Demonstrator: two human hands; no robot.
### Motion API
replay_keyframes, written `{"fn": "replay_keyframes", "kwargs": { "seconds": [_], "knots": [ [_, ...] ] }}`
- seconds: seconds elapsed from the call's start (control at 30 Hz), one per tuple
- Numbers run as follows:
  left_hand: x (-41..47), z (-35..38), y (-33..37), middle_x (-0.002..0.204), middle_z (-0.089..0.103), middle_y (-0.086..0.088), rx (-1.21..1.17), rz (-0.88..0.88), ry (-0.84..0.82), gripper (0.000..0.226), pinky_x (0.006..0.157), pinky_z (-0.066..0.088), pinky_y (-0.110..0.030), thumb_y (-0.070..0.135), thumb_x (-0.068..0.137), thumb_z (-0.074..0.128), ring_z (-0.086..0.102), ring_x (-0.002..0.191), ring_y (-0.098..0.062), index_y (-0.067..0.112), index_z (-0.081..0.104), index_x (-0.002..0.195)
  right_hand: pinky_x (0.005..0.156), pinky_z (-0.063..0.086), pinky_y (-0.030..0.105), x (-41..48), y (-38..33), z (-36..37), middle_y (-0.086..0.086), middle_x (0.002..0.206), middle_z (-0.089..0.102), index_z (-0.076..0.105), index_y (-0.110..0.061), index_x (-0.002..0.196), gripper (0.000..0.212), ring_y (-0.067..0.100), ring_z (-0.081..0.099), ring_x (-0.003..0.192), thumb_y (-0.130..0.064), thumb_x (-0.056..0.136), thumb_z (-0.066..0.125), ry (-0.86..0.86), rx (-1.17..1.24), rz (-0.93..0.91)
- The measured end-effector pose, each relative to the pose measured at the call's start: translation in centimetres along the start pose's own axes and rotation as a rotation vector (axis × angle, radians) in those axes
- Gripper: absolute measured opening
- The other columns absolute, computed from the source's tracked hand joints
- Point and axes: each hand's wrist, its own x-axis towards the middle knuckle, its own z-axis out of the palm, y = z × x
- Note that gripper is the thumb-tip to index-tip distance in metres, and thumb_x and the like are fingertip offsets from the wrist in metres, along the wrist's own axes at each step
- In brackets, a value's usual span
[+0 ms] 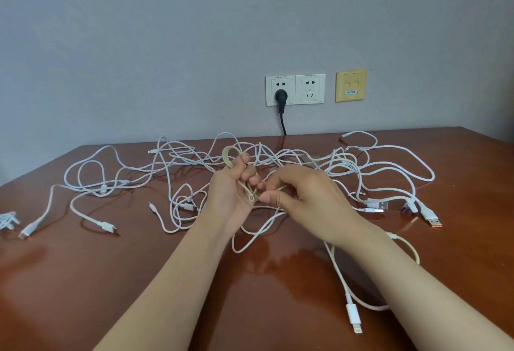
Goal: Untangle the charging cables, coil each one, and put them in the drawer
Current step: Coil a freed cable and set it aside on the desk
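A beige cable point(229, 156) is partly looped in my left hand point(230, 192), whose fingers curl round the loops; the top of the coil sticks up above my fingers. My right hand point(300, 192) pinches the same cable's free strand close to my left fingers. Both hands hover over the middle of the brown table point(139, 281). Behind and around them lies a tangle of white charging cables point(189, 161) spread from left to right. No drawer is in view.
White cables with USB plugs point(378, 206) lie at the right, an orange-tipped plug point(435, 222) further right. A white cable end point(353, 314) lies near my right forearm. A small cable bundle point(7, 220) sits at the left edge. Wall sockets point(294, 89) with a black plug behind.
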Motion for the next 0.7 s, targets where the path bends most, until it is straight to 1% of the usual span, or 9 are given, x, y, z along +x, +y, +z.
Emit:
{"fn": "replay_keyframes", "kwargs": {
  "seconds": [0.07, 0.13, 0.2, 0.3, 0.4, 0.47, 0.53, 0.6, 0.7],
  "knots": [
    [-0.1, -0.1, 0.1, 0.040, 0.033, 0.006, -0.008, 0.001, -0.029, 0.034, 0.047, 0.048, -0.016, 0.013, 0.101, 0.025, 0.053, 0.044, -0.010, 0.014, 0.044, 0.073, 0.066, 0.032, 0.024, -0.1, -0.2, 0.0, -0.017, 0.076, 0.051, 0.062, -0.027, 0.083, 0.008, 0.001, 0.044, 0.067, -0.035, 0.085, 0.063, -0.038, -0.087, 0.014],
    [-0.3, 0.0, 0.0, 0.042, 0.038, 0.005, 0.036, 0.002, -0.071, 0.035, 0.058, 0.053, -0.024, 0.012, 0.101, 0.023, 0.068, 0.065, -0.013, 0.014, 0.044, 0.073, 0.061, 0.030, 0.022, -0.4, -0.5, 0.3, -0.017, 0.074, 0.050, 0.063, -0.031, 0.092, 0.013, 0.000, 0.042, 0.068, -0.041, 0.087, 0.057, -0.082, -0.156, 0.047],
    [-0.5, 0.2, -0.2, 0.047, 0.046, 0.004, 0.082, -0.012, -0.123, 0.036, 0.068, 0.051, -0.027, 0.011, 0.101, 0.022, 0.070, 0.082, -0.012, 0.014, 0.043, 0.072, 0.054, 0.028, 0.018, -0.5, -0.7, 0.6, -0.014, 0.059, 0.045, 0.062, -0.033, 0.092, 0.015, 0.003, 0.041, 0.058, -0.045, 0.089, 0.053, -0.091, -0.110, 0.094],
    [-0.8, 0.5, -0.4, 0.054, 0.056, 0.004, 0.126, -0.031, -0.170, 0.035, 0.078, 0.047, -0.030, 0.011, 0.101, 0.021, 0.070, 0.084, -0.011, 0.014, 0.041, 0.072, 0.056, 0.031, 0.029, -0.3, -0.8, 1.1, -0.008, 0.055, 0.045, 0.058, -0.032, 0.077, 0.019, 0.004, 0.040, 0.053, -0.038, 0.092, 0.049, -0.036, -0.001, 0.147],
    [-1.2, 0.9, -0.5, 0.064, 0.068, -0.001, 0.144, -0.048, -0.199, 0.034, 0.077, 0.050, -0.033, 0.010, 0.100, 0.021, 0.071, 0.077, -0.012, 0.014, 0.039, 0.072, 0.067, 0.041, 0.029, 0.0, -0.5, 1.2, -0.008, 0.066, 0.061, 0.067, -0.028, 0.081, 0.011, 0.008, 0.051, 0.061, -0.033, 0.086, 0.058, 0.065, 0.075, 0.222],
    [-1.5, 1.2, -0.7, 0.068, 0.070, -0.004, 0.114, -0.063, -0.201, 0.034, 0.070, 0.056, -0.029, 0.010, 0.101, 0.021, 0.071, 0.073, -0.015, 0.012, 0.040, 0.073, 0.069, 0.043, 0.026, 0.0, -0.4, 1.3, -0.009, 0.067, 0.062, 0.068, -0.026, 0.076, 0.007, 0.007, 0.052, 0.062, -0.031, 0.081, 0.065, 0.109, 0.014, 0.216],
    [-1.5, 1.4, -0.9, 0.071, 0.072, -0.006, 0.098, -0.067, -0.177, 0.033, 0.062, 0.057, -0.024, 0.010, 0.101, 0.023, 0.071, 0.069, -0.016, 0.011, 0.042, 0.073, 0.064, 0.042, 0.026, -0.1, -0.4, 1.5, -0.007, 0.066, 0.062, 0.067, -0.023, 0.074, 0.007, 0.011, 0.051, 0.060, -0.026, 0.079, 0.066, 0.157, -0.097, 0.171],
    [-1.4, 1.5, -0.9, 0.075, 0.072, -0.005, 0.104, -0.078, -0.154, 0.034, 0.056, 0.055, -0.022, 0.012, 0.101, 0.025, 0.069, 0.067, -0.016, 0.013, 0.043, 0.073, 0.053, 0.043, 0.026, -0.2, -0.3, 1.4, -0.003, 0.065, 0.063, 0.065, -0.017, 0.069, 0.010, 0.020, 0.056, 0.054, -0.020, 0.078, 0.062, 0.273, -0.275, 0.032],
    [-1.2, 1.6, -1.0, 0.078, 0.072, -0.005, 0.110, -0.093, -0.131, 0.035, 0.054, 0.053, -0.022, 0.016, 0.101, 0.027, 0.069, 0.068, -0.015, 0.015, 0.045, 0.072, 0.037, 0.032, 0.018, -0.1, -0.5, 1.1, 0.000, 0.057, 0.059, 0.062, -0.013, 0.062, 0.017, 0.024, 0.056, 0.042, -0.021, 0.074, 0.052, 0.371, -0.494, -0.137]
  ]
}}
